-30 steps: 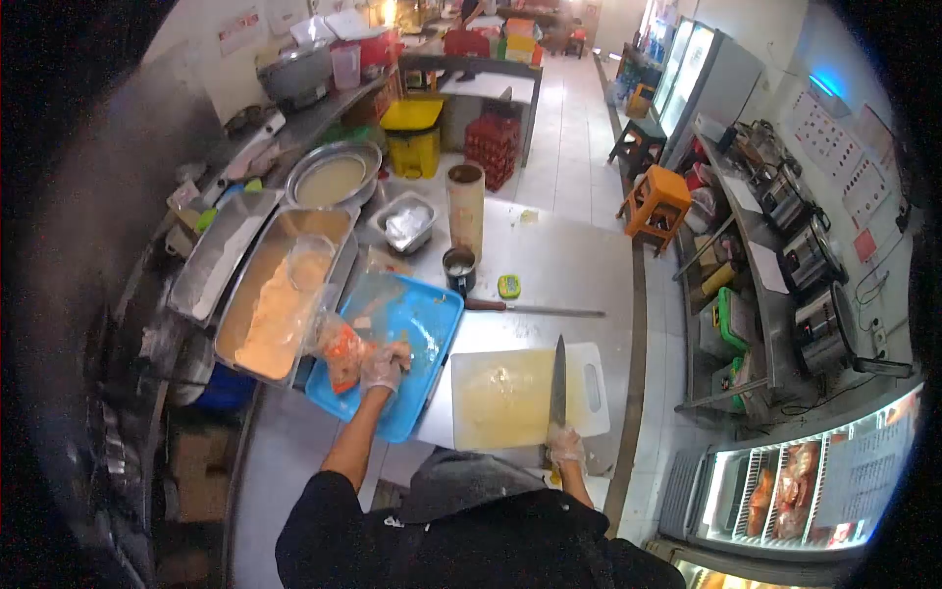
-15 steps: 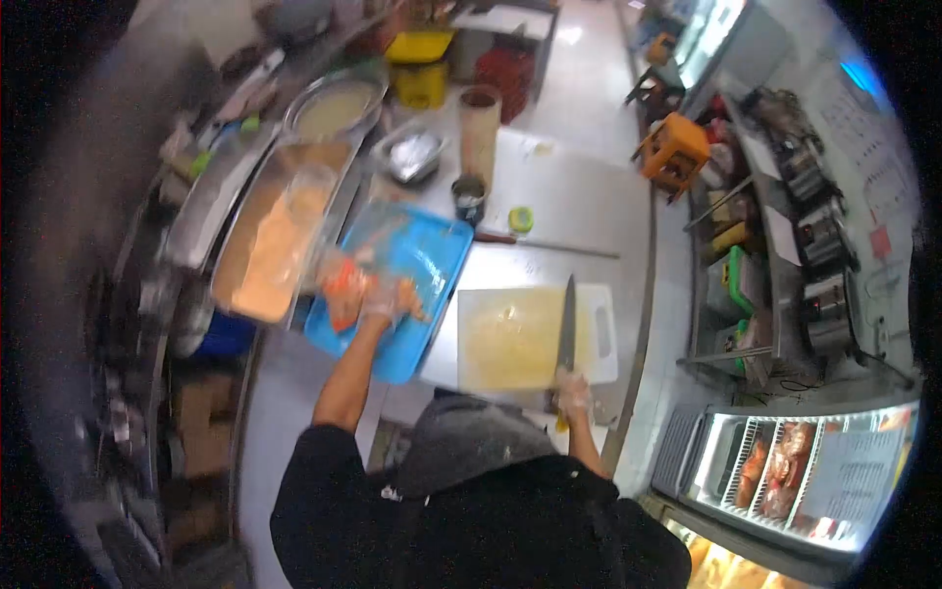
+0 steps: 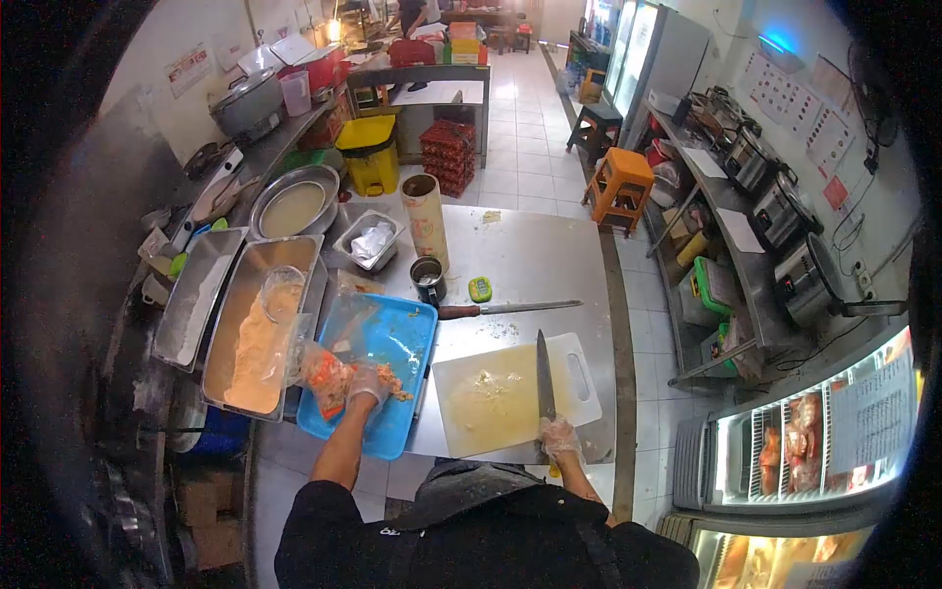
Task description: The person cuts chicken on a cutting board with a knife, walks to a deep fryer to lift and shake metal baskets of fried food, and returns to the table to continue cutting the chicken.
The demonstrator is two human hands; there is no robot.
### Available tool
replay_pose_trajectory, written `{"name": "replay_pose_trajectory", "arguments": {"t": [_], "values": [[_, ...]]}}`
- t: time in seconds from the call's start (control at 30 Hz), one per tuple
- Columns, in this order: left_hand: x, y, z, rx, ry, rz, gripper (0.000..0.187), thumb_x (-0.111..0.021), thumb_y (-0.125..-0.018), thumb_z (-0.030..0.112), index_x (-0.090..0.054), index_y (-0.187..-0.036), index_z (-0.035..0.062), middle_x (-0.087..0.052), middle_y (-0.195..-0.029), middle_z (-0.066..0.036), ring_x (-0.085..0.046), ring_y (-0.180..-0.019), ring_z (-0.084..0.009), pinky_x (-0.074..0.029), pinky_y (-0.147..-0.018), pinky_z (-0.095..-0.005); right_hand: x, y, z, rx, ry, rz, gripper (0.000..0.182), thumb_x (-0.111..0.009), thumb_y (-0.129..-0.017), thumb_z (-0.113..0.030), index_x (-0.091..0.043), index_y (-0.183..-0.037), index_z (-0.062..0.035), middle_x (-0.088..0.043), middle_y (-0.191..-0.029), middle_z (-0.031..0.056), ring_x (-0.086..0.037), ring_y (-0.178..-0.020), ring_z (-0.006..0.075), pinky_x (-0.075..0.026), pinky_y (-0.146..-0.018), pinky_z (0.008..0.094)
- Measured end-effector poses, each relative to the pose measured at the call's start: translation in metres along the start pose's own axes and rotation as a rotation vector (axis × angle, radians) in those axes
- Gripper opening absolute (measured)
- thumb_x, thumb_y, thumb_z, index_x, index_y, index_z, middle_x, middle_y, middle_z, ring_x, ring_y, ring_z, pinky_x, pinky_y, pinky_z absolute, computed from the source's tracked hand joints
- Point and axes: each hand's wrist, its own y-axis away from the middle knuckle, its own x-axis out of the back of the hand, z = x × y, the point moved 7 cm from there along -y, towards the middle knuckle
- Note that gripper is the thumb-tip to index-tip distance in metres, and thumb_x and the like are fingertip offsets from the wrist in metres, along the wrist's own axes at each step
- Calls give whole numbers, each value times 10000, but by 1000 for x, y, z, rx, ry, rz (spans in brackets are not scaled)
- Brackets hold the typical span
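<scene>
My left hand, in a clear plastic glove, is closed on a plastic bag of raw chopped meat over the blue tray. Some orange-pink meat shows beyond the fingers, whose tips are partly hidden. In my gloved right hand is a long knife, gripped by its yellow handle, with the blade pointing away from me over the white cutting board. Pale crumbs and a yellowish wet film lie on the board.
A metal pan of orange powder stands left of the tray. Beyond the board lie a sharpening rod and a small green timer. A metal cup and a tall roll stand behind the tray.
The view has tilted up and sharpened, showing more of the room. My left hand stays at the bag of meat, and my right hand keeps the knife over the board.
</scene>
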Motion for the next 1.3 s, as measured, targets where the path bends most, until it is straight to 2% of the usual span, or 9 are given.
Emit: {"name": "replay_pose_trajectory", "arguments": {"t": [0.37, 0.43, 0.53, 0.73, 0.9, 1.13, 1.2, 1.27, 1.3], "values": [[-9, -2, -5, 9, -91, 124, 536, -634, -694, 247, -447, -1153, 44, -575, -982, -157, -546, -938, -315, -441, -806, -383, 30, 17, -7, -286, -288, 46, 426, -481, -763, -375, -556, -933, 9, -556, -925, 279, -541, -899, 405, -443, -760, 444], [-8, 0, 23, -456, -228, 268, 606, -635, -691, 203, -369, -1218, 69, -551, -1017, -160, -532, -968, -310, -439, -813, -382, 37, 14, -10, -295, -287, 32, 437, -482, -759, -382, -555, -941, 9, -554, -935, 278, -538, -908, 404, -438, -771, 446], [-33, -26, 18, -351, -195, -68, 577, -614, -708, 187, -363, -1215, 73, -504, -1082, -182, -511, -1002, -318, -431, -832, -385, 28, 12, -9, -255, -201, -64, 449, -468, -765, -394, -558, -942, 8, -547, -962, 278, -528, -925, 410, -430, -789, 449], [-30, -27, 18, -311, -240, -64, 414, -528, -764, 217, -445, -1106, 0, -507, -1084, -216, -501, -1027, -304, -428, -842, -360, 29, 13, -9, -348, -218, -70, 448, -437, -798, -374, -525, -1003, 14, -543, -983, 274, -529, -935, 400, -431, -796, 445], [-32, -31, 17, -377, -227, -106, 369, -501, -775, 211, -488, -1058, -26, -527, -1054, -229, -517, -1003, -314, -433, -830, -357, 51, 23, -35, -42, -63, 9, 421, -432, -822, -359, -519, -1000, 12, -553, -946, 270, -535, -906, 405, -430, -784, 455], [-71, -64, -5, -375, -213, -112, 290, -513, -754, 212, -548, -960, 11, -552, -1011, -208, -549, -941, -316, -452, -782, -371, 28, 12, -8, -309, -176, 32, 338, -490, -800, -282, -547, -951, 15, -578, -912, 244, -565, -863, 371, -444, -778, 423], [-49, -45, 16, -476, -238, -102, 257, -538, -730, 222, -566, -916, 47, -559, -993, -192, -556, -923, -313, -462, -757, -378, 4, 1, -11, 42, 225, -101, 285, -489, -796, -248, -574, -903, 2, -578, -920, 239, -579, -845, 349, -463, -741, 407], [-26, -22, 39, -631, -286, -78, 224, -564, -706, 231, -583, -872, 82, -566, -976, -177, -562, -904, -311, -471, -733, -384, -16, -3, 15, -20, -133, 111, 222, -471, -799, -194, -588, -876, -21, -589, -866, 219, -589, -815, 335, -484, -682, 394], [-21, -19, 46, -678, -314, -82, 208, -577, -694, 236, -592, -851, 100, -570, -967, -169, -565, -895, -310, -476, -720, -388, -21, -4, 15, 61, 71, 72, 194, -464, -798, -164, -586, -861, -28, -590, -838, 208, -592, -798, 332, -487, -668, 390]]}}
